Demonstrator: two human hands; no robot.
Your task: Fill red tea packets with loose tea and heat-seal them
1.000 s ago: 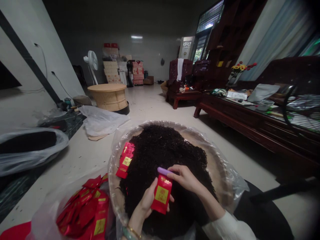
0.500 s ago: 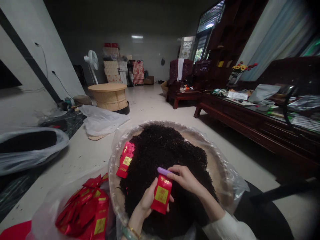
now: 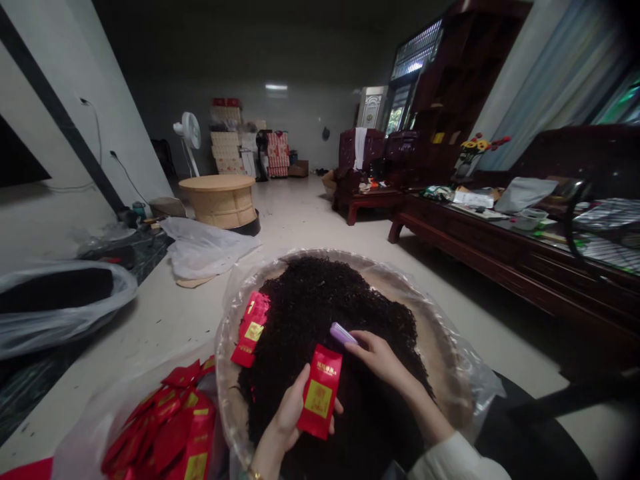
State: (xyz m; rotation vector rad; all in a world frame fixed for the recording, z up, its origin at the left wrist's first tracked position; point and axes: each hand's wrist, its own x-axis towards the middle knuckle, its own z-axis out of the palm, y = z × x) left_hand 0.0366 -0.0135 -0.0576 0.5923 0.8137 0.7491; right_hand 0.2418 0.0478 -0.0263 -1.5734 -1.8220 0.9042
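Note:
My left hand (image 3: 287, 417) grips a small red packet with a yellow label (image 3: 318, 393), held upright over a heap of dark loose tea leaves (image 3: 325, 313). My right hand (image 3: 383, 360) pinches a small purple scoop (image 3: 343, 333) just above and right of the packet's top. The leaves fill a wide round tray lined with clear plastic (image 3: 440, 320). A short stack of red packets (image 3: 251, 327) leans on the tray's left rim.
A clear bag full of red packets (image 3: 165, 433) lies at the lower left. Another plastic-lined tray of dark leaves (image 3: 55, 300) is on the left. A long dark wooden table (image 3: 500, 247) runs along the right. A round wooden drum (image 3: 220, 197) and a fan (image 3: 189, 133) stand further back.
My right hand has lifted the purple scoop slightly up and to the right, away from the packet's mouth. The view has tilted a little, and the left hand keeps its hold.

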